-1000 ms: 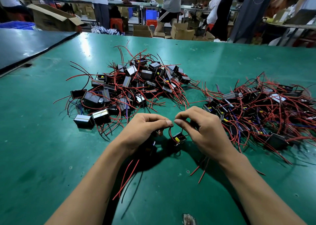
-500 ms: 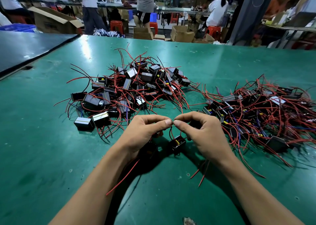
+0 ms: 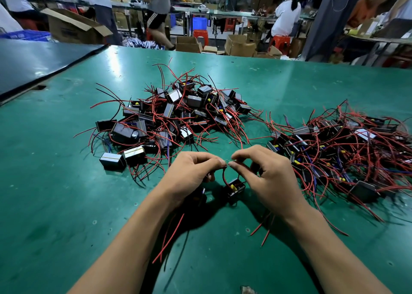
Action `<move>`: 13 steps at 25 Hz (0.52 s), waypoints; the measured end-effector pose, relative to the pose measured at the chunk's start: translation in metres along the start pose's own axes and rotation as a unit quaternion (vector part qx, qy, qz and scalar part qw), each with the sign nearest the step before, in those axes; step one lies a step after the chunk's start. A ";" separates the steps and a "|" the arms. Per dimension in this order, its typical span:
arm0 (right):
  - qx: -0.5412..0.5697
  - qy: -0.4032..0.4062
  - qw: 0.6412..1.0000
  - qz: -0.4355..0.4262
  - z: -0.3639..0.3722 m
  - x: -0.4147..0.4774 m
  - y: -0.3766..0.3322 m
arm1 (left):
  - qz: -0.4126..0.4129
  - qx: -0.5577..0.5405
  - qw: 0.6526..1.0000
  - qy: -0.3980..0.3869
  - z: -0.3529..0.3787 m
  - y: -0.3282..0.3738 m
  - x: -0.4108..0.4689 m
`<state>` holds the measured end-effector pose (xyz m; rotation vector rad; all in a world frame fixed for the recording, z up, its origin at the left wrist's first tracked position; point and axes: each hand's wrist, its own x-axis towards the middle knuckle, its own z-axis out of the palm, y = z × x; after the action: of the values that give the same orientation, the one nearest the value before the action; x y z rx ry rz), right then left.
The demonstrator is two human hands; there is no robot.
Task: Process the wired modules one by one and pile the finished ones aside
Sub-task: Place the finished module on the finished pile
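1. Head view, centre of frame: the left hand [image 3: 194,175] and the right hand [image 3: 268,178] meet fingertip to fingertip above the green table [image 3: 55,204].
2. Grip state: each hand holds a narrow pinch, thumb against forefinger, on the lead tips [image 3: 227,162]. The remaining fingers of both hands are curled.
3. Task item: the wired module [image 3: 236,187], black with a yellow part, sits directly below the pinch, between the two hands. A red lead loops from it up to the pinch. It cannot be told whether the module rests on the table or hangs just above it.
4. A second dark module [image 3: 200,193] is partly hidden under the left hand. Loose leads [image 3: 171,238], red and black, trail from beneath both wrists toward the lower frame.
5. Upper centre of frame: the centre pile [image 3: 178,115] of black modules with red leads lies on the table, well apart from the hands.
6. Right of frame: the right pile [image 3: 334,144], more tangled, lies just beside the right hand.
7. Which pile holds finished modules cannot be told.
8. Top of frame: an open cardboard box [image 3: 75,26] at upper left, red stools [image 3: 200,34] at top centre, and people at other benches.
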<state>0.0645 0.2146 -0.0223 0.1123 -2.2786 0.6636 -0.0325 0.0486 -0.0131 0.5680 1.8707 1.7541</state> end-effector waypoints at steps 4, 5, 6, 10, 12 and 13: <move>0.016 -0.037 0.999 -0.006 -0.002 0.002 -0.004 | -0.008 0.028 1.000 -0.007 -0.001 -0.001 0.000; 0.042 -0.038 0.998 0.041 -0.001 0.003 -0.006 | 0.000 0.022 1.000 -0.012 -0.002 -0.001 0.000; 0.083 -0.044 0.989 0.110 -0.001 0.004 -0.009 | 0.010 0.014 1.000 -0.018 -0.002 -0.001 0.000; 0.269 -0.106 0.900 0.325 0.001 0.006 -0.013 | 0.034 0.008 0.999 -0.023 0.000 0.000 -0.002; 0.289 -0.069 0.883 0.363 0.001 0.008 -0.012 | 0.033 -0.011 0.999 -0.001 0.000 0.000 -0.002; 0.289 -0.028 0.880 0.376 0.000 0.010 -0.010 | 0.029 -0.025 0.999 0.017 -0.002 0.000 -0.001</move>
<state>0.0600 0.2065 -0.0112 -0.5069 -2.0617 1.7504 -0.0333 0.0466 -0.0127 0.5819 1.8456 1.8522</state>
